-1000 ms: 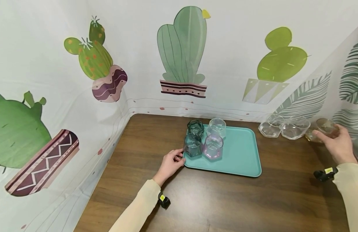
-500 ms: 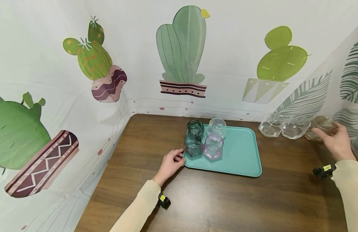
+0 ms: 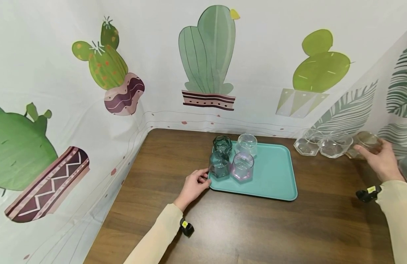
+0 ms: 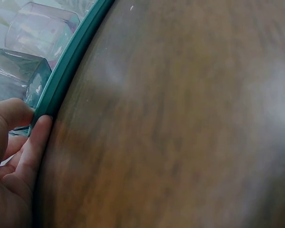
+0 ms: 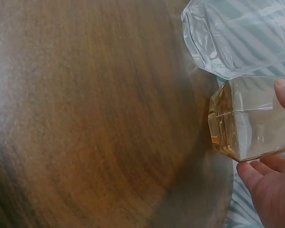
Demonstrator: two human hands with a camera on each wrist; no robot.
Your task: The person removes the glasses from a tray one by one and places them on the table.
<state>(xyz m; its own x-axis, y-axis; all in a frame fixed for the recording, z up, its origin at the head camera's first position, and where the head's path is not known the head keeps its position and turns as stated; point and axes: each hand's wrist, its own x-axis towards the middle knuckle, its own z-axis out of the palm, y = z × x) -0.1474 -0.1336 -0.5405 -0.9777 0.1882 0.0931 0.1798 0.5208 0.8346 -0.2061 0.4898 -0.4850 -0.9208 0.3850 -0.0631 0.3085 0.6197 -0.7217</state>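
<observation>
My left hand (image 3: 192,187) pinches the near left corner of a turquoise tray (image 3: 272,183), thumb over the rim and fingers on its outer side in the left wrist view. Four-sided clusters aside, several glasses stand at the tray's left: a dark green one (image 3: 222,146), a grey-blue one (image 3: 219,167), a pinkish one (image 3: 242,169) and a clear one (image 3: 246,146). On the far right my right hand (image 3: 381,161) grips an amber glass (image 5: 249,118) around its side, thumb opposite the fingers. Its base seems to be at the table; contact is hard to tell.
Two clear glasses (image 3: 307,145) (image 5: 237,38) stand in a row left of the amber one, close beside it. A cloth printed with cacti (image 3: 208,51) hangs behind the wooden table (image 3: 243,231). The tray's right half shows bare surface.
The amber glass and my right hand have shifted very slightly to the left. My left hand and the tray stay in place.
</observation>
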